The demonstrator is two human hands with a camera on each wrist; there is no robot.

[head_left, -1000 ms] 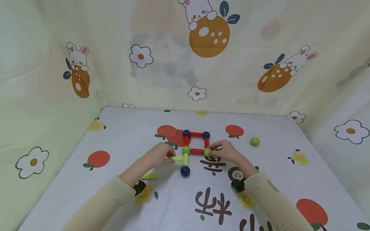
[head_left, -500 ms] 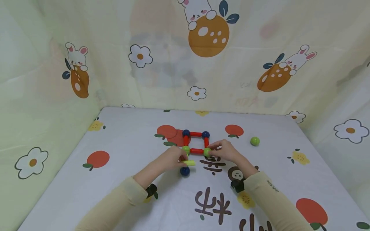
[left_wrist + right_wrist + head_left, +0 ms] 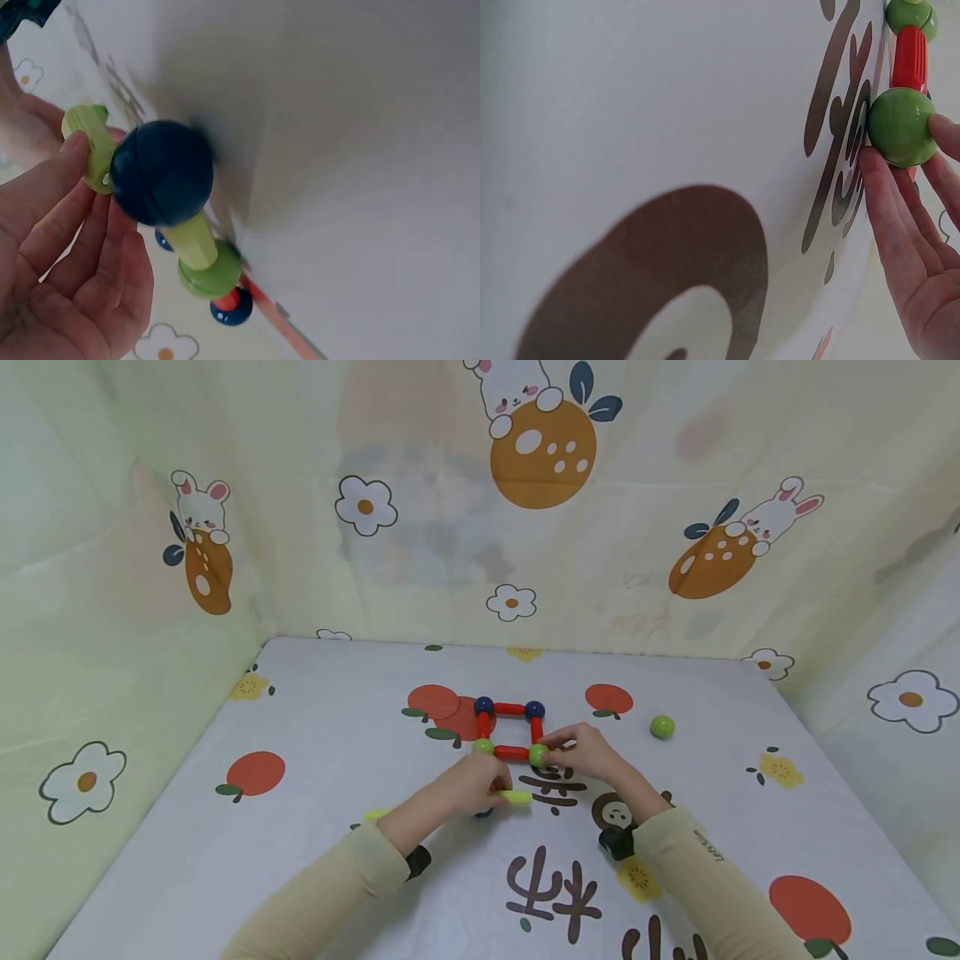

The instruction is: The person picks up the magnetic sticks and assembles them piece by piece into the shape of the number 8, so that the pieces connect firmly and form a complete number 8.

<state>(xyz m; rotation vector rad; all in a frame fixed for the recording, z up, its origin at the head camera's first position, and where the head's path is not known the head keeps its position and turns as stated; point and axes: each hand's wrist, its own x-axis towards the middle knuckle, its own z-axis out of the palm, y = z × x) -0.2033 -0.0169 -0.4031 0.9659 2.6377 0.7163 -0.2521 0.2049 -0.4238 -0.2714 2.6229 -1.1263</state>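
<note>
My left hand (image 3: 474, 781) pinches a yellow-green toy building rod (image 3: 517, 797) between thumb and fingers, in front of a square of red rods (image 3: 512, 752) and balls. In the left wrist view that rod lies right beside a dark blue ball (image 3: 163, 172), which joins by another yellow-green rod (image 3: 193, 241) to a green ball (image 3: 210, 270). The left hand mostly hides this blue ball in the head view. My right hand (image 3: 585, 752) holds the square's near right green ball (image 3: 901, 126) with thumb and fingertips. Two dark blue balls (image 3: 535, 710) form the square's far corners.
A loose green ball (image 3: 662, 727) lies to the right on the white printed tablecloth (image 3: 315, 727). Another yellow-green rod (image 3: 377, 814) shows behind the left forearm. Printed curtains (image 3: 435, 552) enclose the table at the back and sides.
My left hand has moved right and slightly nearer with its yellow-green rod, passing over the front rod and blue ball and covering them. The right hand stays at the green ball.
</note>
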